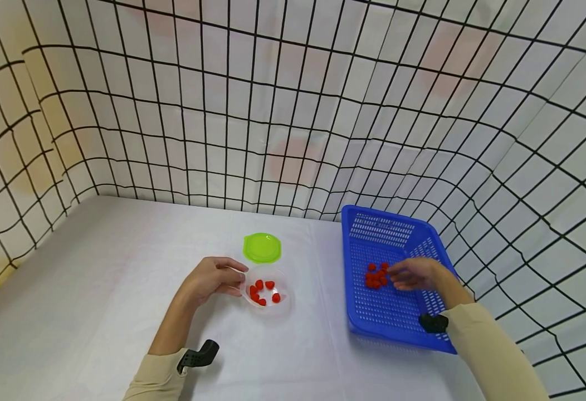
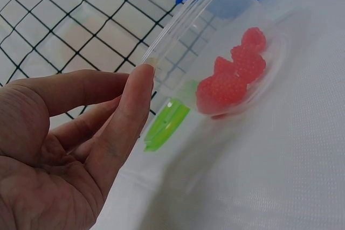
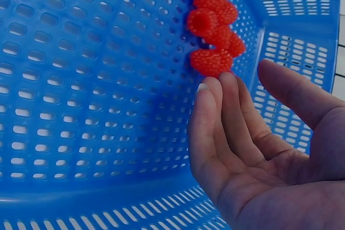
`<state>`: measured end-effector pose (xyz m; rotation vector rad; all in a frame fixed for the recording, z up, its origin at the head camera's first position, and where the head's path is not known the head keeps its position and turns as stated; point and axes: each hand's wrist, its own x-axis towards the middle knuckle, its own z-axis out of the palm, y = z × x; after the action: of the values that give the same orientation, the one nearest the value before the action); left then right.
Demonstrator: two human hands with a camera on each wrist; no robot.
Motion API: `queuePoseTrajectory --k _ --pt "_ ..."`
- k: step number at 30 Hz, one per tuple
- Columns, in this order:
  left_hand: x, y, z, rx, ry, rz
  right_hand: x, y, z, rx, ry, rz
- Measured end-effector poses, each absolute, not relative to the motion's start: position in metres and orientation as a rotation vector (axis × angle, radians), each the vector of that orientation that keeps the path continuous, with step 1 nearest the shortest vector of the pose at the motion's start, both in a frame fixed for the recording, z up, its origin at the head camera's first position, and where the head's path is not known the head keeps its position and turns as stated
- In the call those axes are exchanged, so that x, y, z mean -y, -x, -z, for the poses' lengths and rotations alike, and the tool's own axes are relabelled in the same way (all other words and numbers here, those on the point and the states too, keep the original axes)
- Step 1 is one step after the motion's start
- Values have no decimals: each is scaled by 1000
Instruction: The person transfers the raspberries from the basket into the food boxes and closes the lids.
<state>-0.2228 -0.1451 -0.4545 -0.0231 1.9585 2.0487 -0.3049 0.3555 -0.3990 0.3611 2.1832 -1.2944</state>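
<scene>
A clear plastic tub [image 1: 283, 281] stands on the white table with several raspberries [image 2: 220, 91] in its bottom. My left hand [image 1: 219, 277] pinches the tub's rim at its left side between thumb and finger. On the right, my right hand [image 1: 415, 274] reaches into a blue perforated basket [image 1: 398, 338], fingers loosely bent and thumb apart. Its fingertips are right at the near end of a small heap of raspberries [image 3: 211, 62] on the basket floor. Nothing shows between the thumb and fingers.
Just behind the tub lies a bright green lid [image 1: 263, 248]. Black netting [image 1: 273, 111] over a white backing rises along the back and sides of the white table [image 1: 97, 267]. The basket's raised walls surround the right hand.
</scene>
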Motion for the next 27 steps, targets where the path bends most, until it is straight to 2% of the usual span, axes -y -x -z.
queuePoseTrajectory --k 10,27 --pt "144 224 457 -1965 49 -2046 -357 304 408 -2168 -474 1301" --pt "144 223 454 -1957 29 -2055 -352 307 418 -2147 -509 1276"
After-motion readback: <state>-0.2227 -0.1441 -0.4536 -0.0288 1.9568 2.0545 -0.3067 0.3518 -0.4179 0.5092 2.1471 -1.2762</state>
